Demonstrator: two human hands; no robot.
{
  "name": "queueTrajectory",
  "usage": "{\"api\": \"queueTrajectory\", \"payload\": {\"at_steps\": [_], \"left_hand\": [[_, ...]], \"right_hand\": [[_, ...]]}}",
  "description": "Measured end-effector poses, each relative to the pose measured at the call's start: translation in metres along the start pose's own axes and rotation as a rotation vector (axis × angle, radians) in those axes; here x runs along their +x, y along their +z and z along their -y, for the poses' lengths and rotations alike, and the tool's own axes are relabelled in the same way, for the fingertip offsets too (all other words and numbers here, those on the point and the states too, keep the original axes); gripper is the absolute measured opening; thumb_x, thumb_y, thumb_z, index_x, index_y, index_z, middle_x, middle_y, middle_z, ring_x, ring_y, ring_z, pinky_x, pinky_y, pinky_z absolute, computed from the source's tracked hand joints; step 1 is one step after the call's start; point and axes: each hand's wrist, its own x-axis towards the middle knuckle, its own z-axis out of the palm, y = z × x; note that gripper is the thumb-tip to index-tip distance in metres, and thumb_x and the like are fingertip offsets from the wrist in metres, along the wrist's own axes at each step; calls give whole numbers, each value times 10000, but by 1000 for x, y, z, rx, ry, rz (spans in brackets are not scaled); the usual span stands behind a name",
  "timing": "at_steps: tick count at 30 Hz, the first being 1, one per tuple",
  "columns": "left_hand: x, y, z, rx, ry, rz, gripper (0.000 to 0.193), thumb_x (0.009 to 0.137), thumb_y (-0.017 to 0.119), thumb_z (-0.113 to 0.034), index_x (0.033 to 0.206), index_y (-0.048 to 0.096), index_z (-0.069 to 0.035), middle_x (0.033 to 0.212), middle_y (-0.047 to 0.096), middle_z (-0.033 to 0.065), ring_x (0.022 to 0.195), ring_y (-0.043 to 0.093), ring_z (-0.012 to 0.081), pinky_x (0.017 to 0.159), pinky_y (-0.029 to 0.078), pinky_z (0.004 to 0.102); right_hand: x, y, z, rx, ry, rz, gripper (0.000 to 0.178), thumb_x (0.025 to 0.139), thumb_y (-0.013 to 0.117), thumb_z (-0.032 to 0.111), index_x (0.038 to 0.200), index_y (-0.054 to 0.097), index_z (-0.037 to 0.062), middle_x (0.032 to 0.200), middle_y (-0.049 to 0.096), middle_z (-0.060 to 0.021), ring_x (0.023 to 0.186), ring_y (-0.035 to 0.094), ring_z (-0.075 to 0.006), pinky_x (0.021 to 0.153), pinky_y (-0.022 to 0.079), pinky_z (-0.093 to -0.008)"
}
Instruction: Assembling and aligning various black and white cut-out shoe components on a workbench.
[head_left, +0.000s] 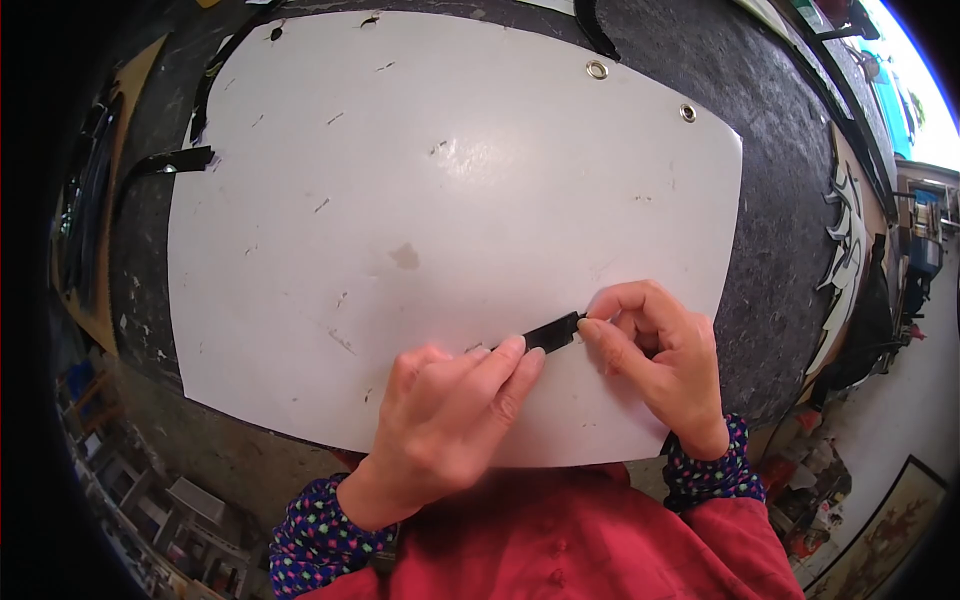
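Observation:
A short, narrow black strip lies slantwise low over the white sheet, in front of my body. My left hand is closed on its lower left end, fingertips along the strip. At the upper right end, the thumb and forefinger of my right hand are pinched together on its tip. The strip's left end is hidden under my left fingers. Whether the strip touches the sheet, I cannot tell.
The white sheet has short slits and two metal eyelets, one a ring. Longer black strips reach its left edge. Around it shows the dark tabletop. White curved offcuts lie at right, more black strips at far left.

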Motion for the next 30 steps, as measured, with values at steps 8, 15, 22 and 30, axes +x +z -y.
{"api": "queueTrajectory", "payload": {"at_steps": [8, 15, 22, 30], "left_hand": [[0, 0, 2, -66, -30, -16, 328, 785, 689, -46, 1107, 741, -15, 1157, 667, 82, 885, 602, 155, 738, 433, 302], [1, -1, 2, -75, -34, -14, 332, 786, 687, -50, 1112, 739, -13, 1150, 667, 85, 881, 607, 154, 732, 425, 296], [1, 1, 2, -53, -24, -9, 328, 788, 688, -47, 1110, 740, -17, 1156, 666, 79, 883, 608, 156, 747, 435, 306], [0, 1, 0, -14, -5, -16, 315, 795, 692, -36, 1106, 739, -14, 1156, 669, 83, 883, 608, 159, 751, 446, 317]], "right_hand": [[0, 0, 1, -1, 3, 2, 111, 898, 725, 67, 964, 642, 34, 578, 533, 11, 489, 443, -33, 467, 355, -223], [0, 0, -2, 7, -17, 3, 114, 903, 727, 77, 978, 651, 36, 573, 528, 16, 485, 442, -30, 463, 349, -223], [0, 0, -4, 9, -32, 2, 107, 912, 718, 77, 985, 653, 34, 581, 541, 11, 487, 460, -27, 465, 356, -220], [0, 0, 1, 13, -26, 3, 96, 922, 702, 75, 989, 648, 32, 592, 569, -4, 506, 524, -39, 469, 377, -224]]}}
